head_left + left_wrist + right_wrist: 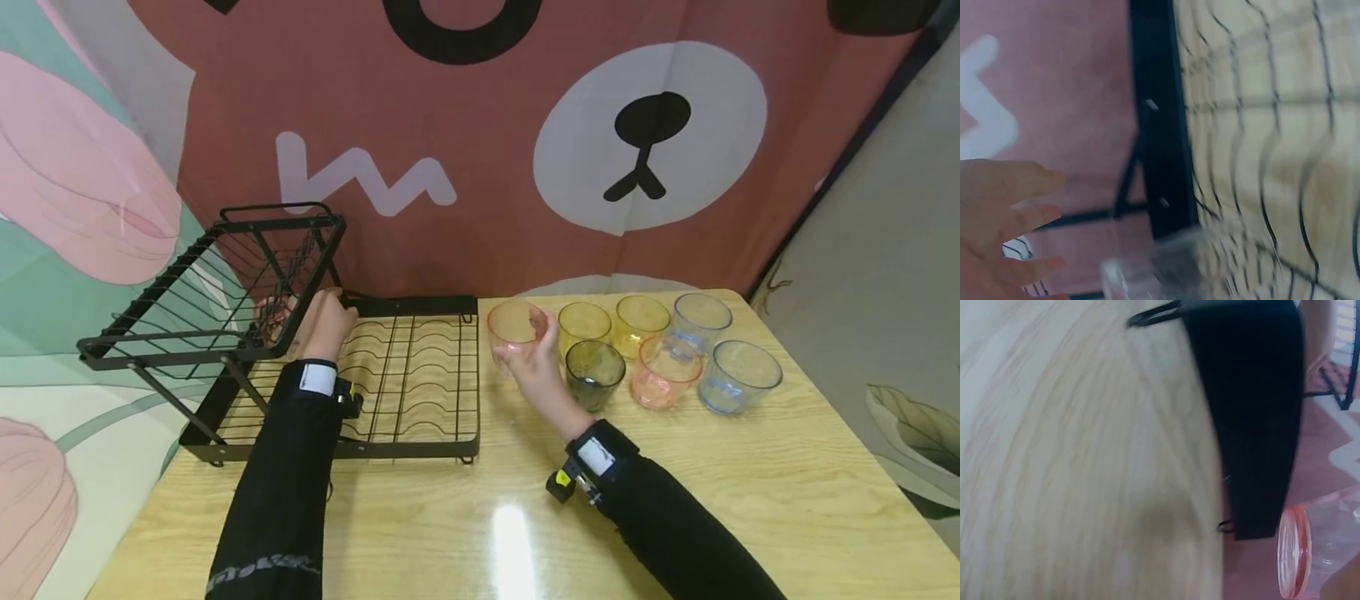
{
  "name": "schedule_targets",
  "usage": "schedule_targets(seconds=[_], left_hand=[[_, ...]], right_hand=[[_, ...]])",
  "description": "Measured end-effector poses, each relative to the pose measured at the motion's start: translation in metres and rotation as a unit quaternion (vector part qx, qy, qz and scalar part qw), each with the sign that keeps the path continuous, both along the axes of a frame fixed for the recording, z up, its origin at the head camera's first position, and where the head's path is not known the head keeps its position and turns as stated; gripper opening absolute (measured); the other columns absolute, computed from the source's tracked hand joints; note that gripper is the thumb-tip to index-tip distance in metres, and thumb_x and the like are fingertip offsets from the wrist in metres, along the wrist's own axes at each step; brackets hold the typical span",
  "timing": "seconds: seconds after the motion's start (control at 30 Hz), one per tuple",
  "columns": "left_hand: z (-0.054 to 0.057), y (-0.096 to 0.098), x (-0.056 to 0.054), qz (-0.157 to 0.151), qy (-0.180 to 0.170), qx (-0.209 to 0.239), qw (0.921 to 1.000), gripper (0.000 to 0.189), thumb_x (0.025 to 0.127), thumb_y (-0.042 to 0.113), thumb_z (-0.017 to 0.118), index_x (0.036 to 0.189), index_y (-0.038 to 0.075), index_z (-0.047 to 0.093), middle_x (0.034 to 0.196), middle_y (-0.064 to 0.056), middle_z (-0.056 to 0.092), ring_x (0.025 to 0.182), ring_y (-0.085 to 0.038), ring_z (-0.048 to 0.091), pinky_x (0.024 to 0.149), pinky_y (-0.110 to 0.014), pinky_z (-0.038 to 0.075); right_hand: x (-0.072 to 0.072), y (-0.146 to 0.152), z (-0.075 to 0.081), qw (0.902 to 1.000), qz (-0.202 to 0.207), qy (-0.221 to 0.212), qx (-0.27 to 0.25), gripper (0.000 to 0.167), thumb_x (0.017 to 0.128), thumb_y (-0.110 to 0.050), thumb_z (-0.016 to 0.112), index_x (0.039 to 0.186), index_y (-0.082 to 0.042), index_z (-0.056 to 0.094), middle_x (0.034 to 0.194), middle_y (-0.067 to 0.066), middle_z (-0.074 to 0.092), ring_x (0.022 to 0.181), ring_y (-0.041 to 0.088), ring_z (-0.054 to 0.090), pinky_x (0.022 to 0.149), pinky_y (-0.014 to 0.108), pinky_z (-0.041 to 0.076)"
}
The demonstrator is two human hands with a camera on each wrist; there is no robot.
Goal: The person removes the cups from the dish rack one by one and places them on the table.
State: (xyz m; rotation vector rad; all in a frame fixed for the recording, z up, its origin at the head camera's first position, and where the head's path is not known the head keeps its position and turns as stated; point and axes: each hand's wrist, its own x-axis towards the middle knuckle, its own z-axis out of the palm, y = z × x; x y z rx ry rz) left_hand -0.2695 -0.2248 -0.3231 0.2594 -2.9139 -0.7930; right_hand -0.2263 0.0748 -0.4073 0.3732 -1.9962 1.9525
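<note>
My right hand (542, 371) grips a pink glass (510, 325) between thumb and fingers, just right of the black dish rack (408, 451). In the right wrist view the rim of this pink glass (1294, 550) shows at the lower right. My left hand (324, 325) reaches in beside the rack's raised upper tier (187, 360). Another pink glass (268, 317) shows through the wires there, left of that hand. The left wrist view has the fingers (1035, 219) spread apart, with a clear glass (1154, 275) near them.
On the right of the wooden table (420, 533) stand two yellow glasses (641, 321), a dark grey glass (595, 375), a pink glass (666, 375) and two blue glasses (738, 379). A patterned curtain (480, 233) hangs behind the table.
</note>
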Motion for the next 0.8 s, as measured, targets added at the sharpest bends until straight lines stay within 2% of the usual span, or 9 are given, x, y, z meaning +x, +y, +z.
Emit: schedule_targets(seconds=[0.07,0.17,0.27,0.37,0.43,0.53,0.6,0.67,0.8], left_hand=[[-0.002,-0.007,0.0,0.004,-0.029,-0.019,0.9994,0.054,0.096,0.01,0.049,0.145,-0.009,0.035,0.134,-0.032,0.048,0.106,-0.042,0.056,0.085,-0.048,0.047],[-0.006,-0.014,0.0,0.007,-0.057,-0.039,0.9976,0.058,0.094,0.009,0.052,0.146,-0.008,0.033,0.137,-0.033,0.046,0.118,-0.045,0.051,0.096,-0.05,0.046],[-0.01,-0.018,-0.001,0.0,-0.082,-0.071,0.994,0.052,0.093,0.007,0.052,0.141,-0.008,0.04,0.131,-0.035,0.05,0.116,-0.046,0.052,0.097,-0.052,0.046],[-0.014,-0.022,-0.002,-0.002,-0.099,-0.104,0.9896,0.036,0.093,0.003,0.046,0.125,-0.011,0.056,0.12,-0.034,0.056,0.104,-0.044,0.057,0.087,-0.048,0.051],[-0.017,-0.024,-0.003,-0.004,-0.093,-0.116,0.9888,0.029,0.091,-0.003,0.043,0.109,-0.011,0.064,0.11,-0.033,0.06,0.094,-0.04,0.06,0.077,-0.042,0.051],[-0.019,-0.025,-0.003,-0.014,-0.086,-0.106,0.9905,0.021,0.087,-0.007,0.044,0.09,-0.009,0.065,0.098,-0.029,0.062,0.08,-0.031,0.055,0.066,-0.035,0.044],[-0.019,-0.025,-0.003,-0.017,-0.09,-0.098,0.9909,0.014,0.088,-0.004,0.05,0.083,-0.007,0.063,0.093,-0.026,0.062,0.076,-0.029,0.053,0.066,-0.036,0.044],[-0.018,-0.024,-0.002,-0.017,-0.103,-0.095,0.9899,0.013,0.091,0.003,0.057,0.084,-0.007,0.062,0.094,-0.025,0.062,0.077,-0.03,0.054,0.07,-0.039,0.048],[-0.015,-0.019,0.001,-0.007,-0.116,-0.109,0.9872,0.029,0.093,0.018,0.064,0.099,-0.01,0.064,0.103,-0.028,0.062,0.09,-0.039,0.061,0.081,-0.047,0.052]], right_hand=[[-0.003,-0.001,-0.006,0.9995,-0.009,-0.02,0.023,0.082,0.085,0.004,0.071,0.142,0.006,0.013,0.147,0.027,0.021,0.138,0.035,0.022,0.103,0.033,0.042],[-0.007,-0.003,-0.016,0.9972,-0.024,-0.03,0.064,0.082,0.086,-0.002,0.072,0.143,0.007,0.013,0.147,0.029,0.021,0.139,0.038,0.021,0.115,0.044,0.028],[-0.011,-0.004,-0.024,0.9945,-0.034,-0.036,0.092,0.083,0.088,-0.006,0.07,0.143,0.008,0.011,0.147,0.031,0.02,0.14,0.04,0.021,0.119,0.046,0.016],[-0.013,-0.004,-0.03,0.9937,-0.039,-0.047,0.094,0.083,0.088,-0.006,0.071,0.144,0.007,0.011,0.148,0.031,0.019,0.138,0.04,0.026,0.117,0.045,0.023],[-0.015,-0.004,-0.033,0.9933,-0.041,-0.06,0.09,0.083,0.088,-0.006,0.071,0.145,0.005,0.012,0.149,0.03,0.018,0.13,0.042,0.037,0.111,0.045,0.034],[-0.017,-0.002,-0.039,0.9921,-0.046,-0.079,0.086,0.085,0.088,-0.005,0.07,0.146,0.005,0.009,0.15,0.03,0.016,0.123,0.043,0.043,0.103,0.046,0.044],[-0.018,0.0,-0.042,0.9908,-0.052,-0.085,0.092,0.086,0.089,-0.005,0.069,0.146,0.007,0.007,0.151,0.031,0.015,0.124,0.043,0.042,0.104,0.047,0.043],[-0.019,0.002,-0.044,0.9896,-0.06,-0.081,0.103,0.086,0.089,-0.005,0.07,0.146,0.01,0.007,0.149,0.033,0.016,0.133,0.043,0.032,0.11,0.049,0.035],[-0.023,0.005,-0.046,0.986,-0.081,-0.077,0.124,0.087,0.085,-0.006,0.074,0.145,0.01,0.013,0.148,0.034,0.024,0.138,0.043,0.028,0.116,0.048,0.025]])
